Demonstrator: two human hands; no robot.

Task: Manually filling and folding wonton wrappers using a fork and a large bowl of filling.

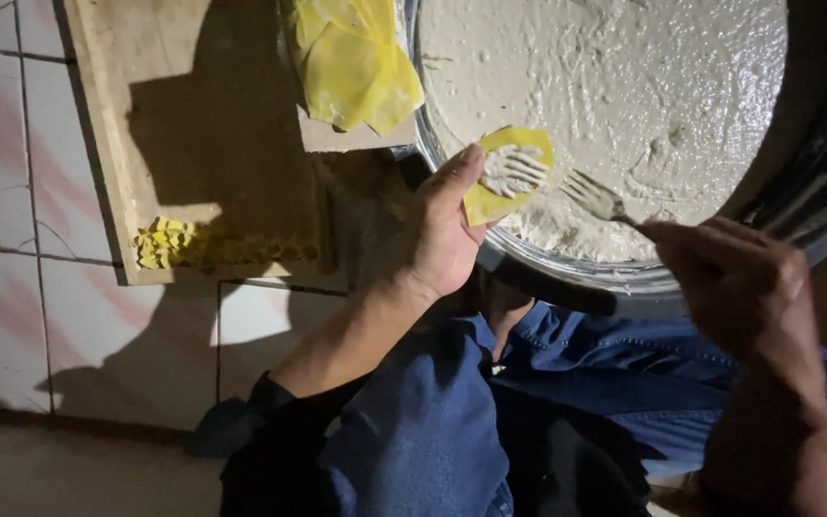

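The left hand point(447, 230) cups a thin yellow dough wrapper point(504, 175) with pale filling; the right hand point(734, 278) pinches a metal fork point(597, 201) over the wide bowl of grey paste point(624, 86).

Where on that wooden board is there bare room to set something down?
The wooden board is bare across its middle, between the stack of yellow wrappers at the top and the row of folded yellow pieces along its near edge. It is crowded by the basin rim.

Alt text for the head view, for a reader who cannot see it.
The left hand holds a yellow wrapper dabbed with pale filling, while the right hand holds a fork over a large bowl of the same paste. A wooden board beside it carries stacked wrappers and folded pieces.
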